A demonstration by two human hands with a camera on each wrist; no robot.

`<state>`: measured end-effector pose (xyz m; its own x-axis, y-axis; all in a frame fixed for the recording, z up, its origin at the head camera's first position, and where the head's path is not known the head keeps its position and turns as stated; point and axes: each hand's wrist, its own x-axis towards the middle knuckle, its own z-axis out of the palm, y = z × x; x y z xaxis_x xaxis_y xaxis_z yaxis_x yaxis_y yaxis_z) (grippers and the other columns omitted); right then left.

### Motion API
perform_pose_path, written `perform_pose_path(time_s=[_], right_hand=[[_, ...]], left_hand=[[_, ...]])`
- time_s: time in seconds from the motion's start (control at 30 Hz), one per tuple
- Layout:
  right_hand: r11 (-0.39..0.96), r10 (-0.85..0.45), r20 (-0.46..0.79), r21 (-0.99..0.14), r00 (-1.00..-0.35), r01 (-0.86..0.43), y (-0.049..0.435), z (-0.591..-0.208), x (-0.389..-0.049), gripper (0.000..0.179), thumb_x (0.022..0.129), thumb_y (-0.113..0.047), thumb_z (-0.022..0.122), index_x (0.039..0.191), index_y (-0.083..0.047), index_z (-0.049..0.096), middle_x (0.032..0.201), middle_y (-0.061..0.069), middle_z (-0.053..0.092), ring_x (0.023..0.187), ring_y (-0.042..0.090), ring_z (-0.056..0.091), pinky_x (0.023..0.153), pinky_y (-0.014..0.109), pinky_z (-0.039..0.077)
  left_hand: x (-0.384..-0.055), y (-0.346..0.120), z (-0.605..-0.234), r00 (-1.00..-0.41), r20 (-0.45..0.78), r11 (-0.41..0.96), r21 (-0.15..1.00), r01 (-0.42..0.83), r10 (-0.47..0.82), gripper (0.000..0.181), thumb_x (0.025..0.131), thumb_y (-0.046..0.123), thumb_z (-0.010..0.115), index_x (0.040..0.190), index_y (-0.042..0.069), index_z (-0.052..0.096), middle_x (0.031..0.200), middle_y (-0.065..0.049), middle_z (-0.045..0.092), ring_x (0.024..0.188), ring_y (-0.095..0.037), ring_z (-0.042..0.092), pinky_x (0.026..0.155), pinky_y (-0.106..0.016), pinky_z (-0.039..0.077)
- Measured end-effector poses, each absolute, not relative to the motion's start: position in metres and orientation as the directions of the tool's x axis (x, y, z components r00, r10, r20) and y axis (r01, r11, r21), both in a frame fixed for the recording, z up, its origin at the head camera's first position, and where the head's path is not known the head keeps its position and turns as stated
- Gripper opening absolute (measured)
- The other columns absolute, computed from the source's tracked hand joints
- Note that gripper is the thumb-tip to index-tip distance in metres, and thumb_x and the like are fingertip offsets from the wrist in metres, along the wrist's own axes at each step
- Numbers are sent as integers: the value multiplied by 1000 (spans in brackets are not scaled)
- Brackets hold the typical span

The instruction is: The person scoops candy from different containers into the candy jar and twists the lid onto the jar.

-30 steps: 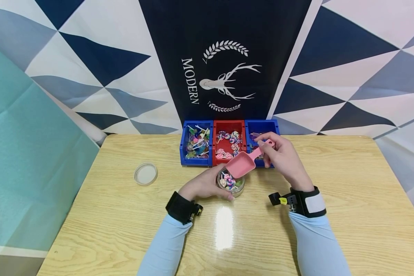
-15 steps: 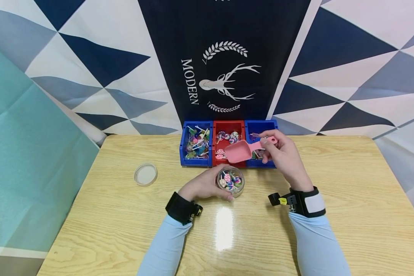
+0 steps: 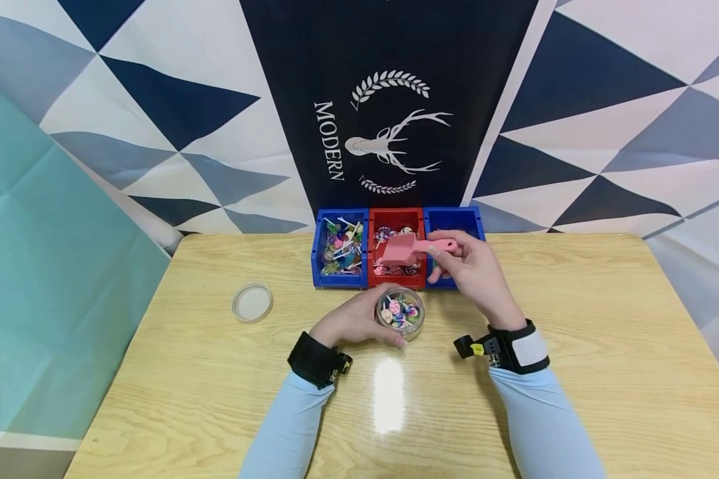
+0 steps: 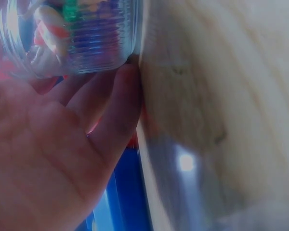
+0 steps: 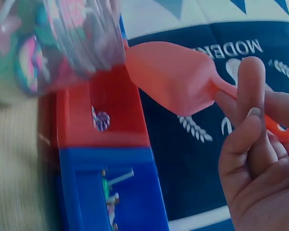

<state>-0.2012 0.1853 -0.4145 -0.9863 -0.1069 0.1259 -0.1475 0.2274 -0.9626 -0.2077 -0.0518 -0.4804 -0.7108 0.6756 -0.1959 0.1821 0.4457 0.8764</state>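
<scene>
My left hand (image 3: 356, 320) holds a clear glass jar (image 3: 420, 324) on the table, thumb on the near side and fingers round the far side. Small lollipops (image 3: 395, 308) with swirled heads lie in the open jar. Above the red bin (image 3: 395, 281) my right hand (image 3: 476, 273) pinches a pink scoop (image 3: 400, 249) by its handle. The scoop's head points left, tilted over the bin's lollipops. In the right wrist view the scoop (image 5: 168, 72) shows its underside, so its inside is hidden there. Part of the right blue bin (image 3: 452, 217) is behind my right hand.
Another blue bin (image 3: 340, 282) with many lollipops adjoins the red bin on the left. A round white lid (image 3: 252, 303) lies on the wooden table (image 3: 204, 386) left of the jar. A patterned backdrop (image 3: 389, 40) rises right behind the bins.
The scoop has moved away from the jar mouth, back over the red bin, and its head has tilted. My right hand has shifted left. The left hand and jar stay still.
</scene>
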Motion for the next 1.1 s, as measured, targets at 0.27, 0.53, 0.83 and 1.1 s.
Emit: perform_pose_path(time_s=[0.27,0.53,0.83,1.1], right_hand=[[311,-142,238,-911,-961,-271,151,-408,-215,27,99,-32,63,106,-6,66,84,7,74,57,24,68,48,26,48],[557,-268,210,-762,-940,-329,114,-397,-237,25,100,-36,61,105,-14,72,65,0,64,51,18,58,42,30,37],[673,-385,110,-645,-916,-361,93,-396,-246,25,98,-33,65,108,-13,76,57,1,59,53,18,62,53,33,48],[741,-447,14,-554,-895,-379,90,-396,-243,28,100,-27,61,120,-12,74,55,1,47,51,21,49,50,30,33]], left_hand=[[-211,-50,-481,-694,-164,418,883,213,701,90,72,29,92,146,21,41,134,5,55,122,-11,51,108,-32,39],[-212,-50,-482,-684,-142,416,873,253,715,90,73,30,91,147,21,40,138,5,52,126,-10,49,110,-29,35],[-211,-52,-483,-676,-111,387,880,274,729,87,75,26,90,146,18,42,140,2,51,125,-10,48,110,-29,36],[-211,-54,-484,-661,-109,382,880,283,742,94,74,25,91,151,18,36,145,1,47,128,-9,47,110,-26,35]])
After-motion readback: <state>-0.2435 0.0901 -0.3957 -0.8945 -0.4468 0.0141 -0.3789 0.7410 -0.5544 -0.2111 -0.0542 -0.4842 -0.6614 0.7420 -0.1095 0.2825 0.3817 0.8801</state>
